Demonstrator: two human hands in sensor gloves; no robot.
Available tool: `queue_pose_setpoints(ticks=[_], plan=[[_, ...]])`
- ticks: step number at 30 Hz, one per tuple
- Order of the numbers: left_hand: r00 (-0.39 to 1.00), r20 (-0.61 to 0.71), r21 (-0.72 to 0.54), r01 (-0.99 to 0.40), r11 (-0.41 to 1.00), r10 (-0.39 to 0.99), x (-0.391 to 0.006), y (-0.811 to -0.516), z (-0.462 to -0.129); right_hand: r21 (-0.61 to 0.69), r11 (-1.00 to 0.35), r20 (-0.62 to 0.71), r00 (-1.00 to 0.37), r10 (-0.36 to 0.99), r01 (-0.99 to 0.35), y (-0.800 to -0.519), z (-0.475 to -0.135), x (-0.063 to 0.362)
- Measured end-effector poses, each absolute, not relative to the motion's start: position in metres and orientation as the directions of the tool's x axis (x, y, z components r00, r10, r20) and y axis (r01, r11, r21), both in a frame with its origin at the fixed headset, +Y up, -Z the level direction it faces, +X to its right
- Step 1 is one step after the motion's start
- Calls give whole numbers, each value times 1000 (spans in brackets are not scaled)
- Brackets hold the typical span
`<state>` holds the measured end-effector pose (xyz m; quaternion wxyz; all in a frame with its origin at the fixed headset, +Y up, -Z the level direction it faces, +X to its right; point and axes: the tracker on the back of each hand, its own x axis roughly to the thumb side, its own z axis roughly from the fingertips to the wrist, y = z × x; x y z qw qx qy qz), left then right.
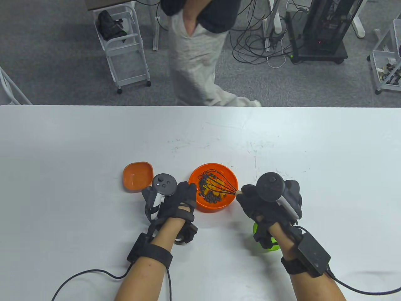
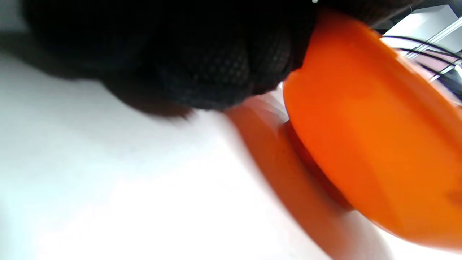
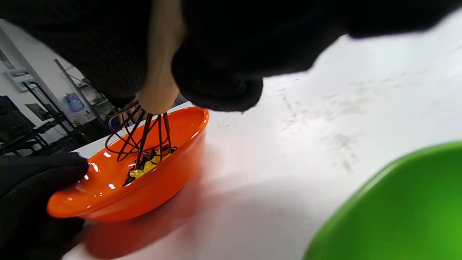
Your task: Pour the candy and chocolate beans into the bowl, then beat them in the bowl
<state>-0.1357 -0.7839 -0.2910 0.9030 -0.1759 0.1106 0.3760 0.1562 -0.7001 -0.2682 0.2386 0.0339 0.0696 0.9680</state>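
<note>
An orange bowl [image 1: 227, 182] stands near the table's front middle, with dark chocolate beans [image 1: 211, 197] and yellow candy [image 3: 148, 166] inside. My right hand [image 1: 250, 194] grips the pale handle of a black wire whisk [image 1: 219, 183], and its wires sit among the beans. My left hand [image 1: 184, 196] holds the bowl's left rim; in the left wrist view its black fingers [image 2: 202, 65] press against the bowl's outer wall [image 2: 368, 130]. The whisk handle [image 3: 160, 72] runs through my curled right fingers in the right wrist view.
An empty orange dish [image 1: 138, 176] lies left of the bowl, beside my left hand. A green bowl [image 1: 274, 246] sits under my right wrist, large at the lower right of the right wrist view [image 3: 404, 213]. A person [image 1: 200, 53] stands beyond the table's far edge.
</note>
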Motion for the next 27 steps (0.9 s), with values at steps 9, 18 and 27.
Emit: queue_pose_setpoints(ticks=[9, 18, 27], plan=[[655, -347, -233, -754, 614, 672, -140, -786, -291, 361, -889, 90, -938, 334, -282, -704, -269, 152], [655, -347, -222, -753, 619, 672, -140, -786, -290, 271, -917, 31, -950, 312, -292, -677, -262, 171], [630, -345, -259, -776, 575, 696, -140, -789, -292, 272, -796, -44, -834, 551, -540, -714, -274, 162]])
